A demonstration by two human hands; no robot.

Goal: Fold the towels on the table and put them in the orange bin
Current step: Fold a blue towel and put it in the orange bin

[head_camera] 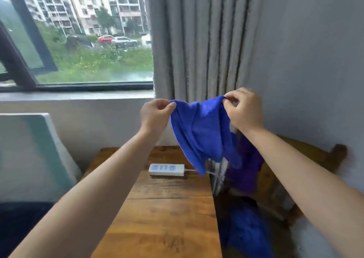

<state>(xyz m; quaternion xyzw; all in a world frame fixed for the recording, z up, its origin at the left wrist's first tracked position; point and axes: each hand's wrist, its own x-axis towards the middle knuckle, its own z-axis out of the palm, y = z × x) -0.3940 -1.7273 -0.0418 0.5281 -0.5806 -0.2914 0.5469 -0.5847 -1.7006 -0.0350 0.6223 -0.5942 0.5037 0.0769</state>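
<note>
A blue towel (201, 131) hangs in the air above the far end of the wooden table (167, 208). My left hand (155, 115) pinches its top left corner. My right hand (244, 110) pinches its top right corner. The cloth sags between the two hands and its lower tip dangles near the table's right edge. More blue cloth (244, 230) lies low to the right of the table, blurred, with a purple piece (246, 171) above it. No orange bin is in view.
A white power strip (167, 169) lies on the far part of the table. A wooden chair (307, 159) stands at the right against the grey wall. Grey curtains (206, 41) hang behind. A pale green board (33, 149) leans at the left under the window.
</note>
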